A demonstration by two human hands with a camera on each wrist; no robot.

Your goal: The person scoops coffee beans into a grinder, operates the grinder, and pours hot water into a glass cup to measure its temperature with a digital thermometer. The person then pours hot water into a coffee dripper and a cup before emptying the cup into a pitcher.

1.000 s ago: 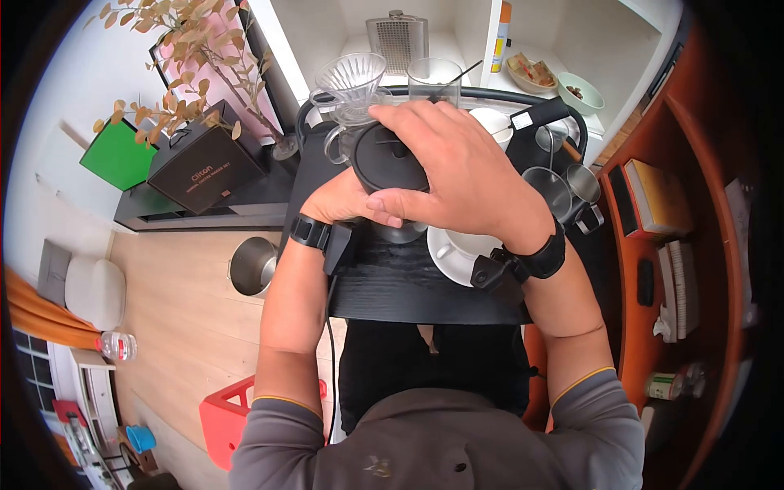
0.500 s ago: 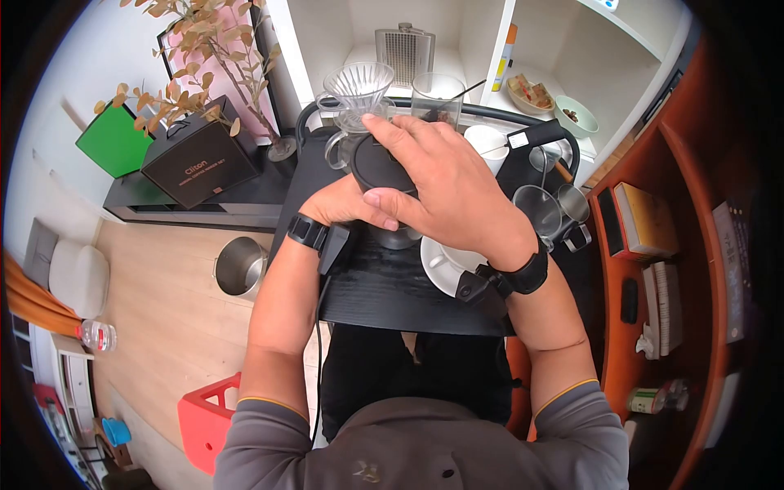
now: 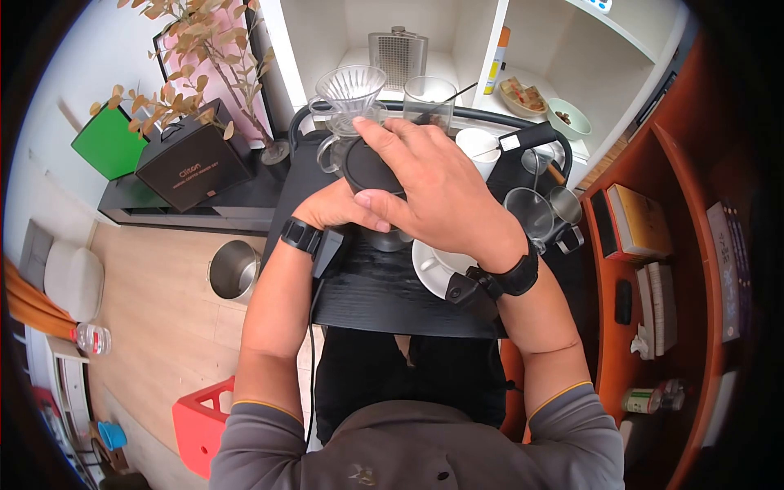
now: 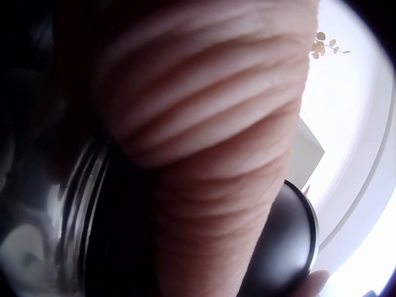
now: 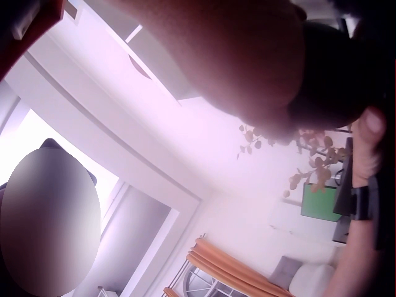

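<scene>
Between both hands is a container with a black round lid (image 3: 369,170) and a clear lower part, close over the black tabletop. Its side is wrapped by my left hand (image 3: 333,206), whose far fingers are hidden. From above, my right hand (image 3: 441,178) grips the lid, fingers across the top and thumb at the near edge. The left wrist view shows the glossy black lid (image 4: 286,241) beside the wrist and a clear ridged part (image 4: 77,216). A white cup and saucer (image 3: 426,276) sit under my right wrist.
Behind the hands stand a clear ribbed dripper (image 3: 351,86) on a glass server and a glass (image 3: 428,102) holding a dark stick. At right are a white cup (image 3: 480,147), a black-handled tool (image 3: 527,136), a clear pitcher (image 3: 528,214) and metal cups. A raised rail (image 3: 298,122) edges the table.
The head view has shifted slightly. Both hands stay around the container; the right fingers now cover the raised bit on the lid that showed a second ago.
</scene>
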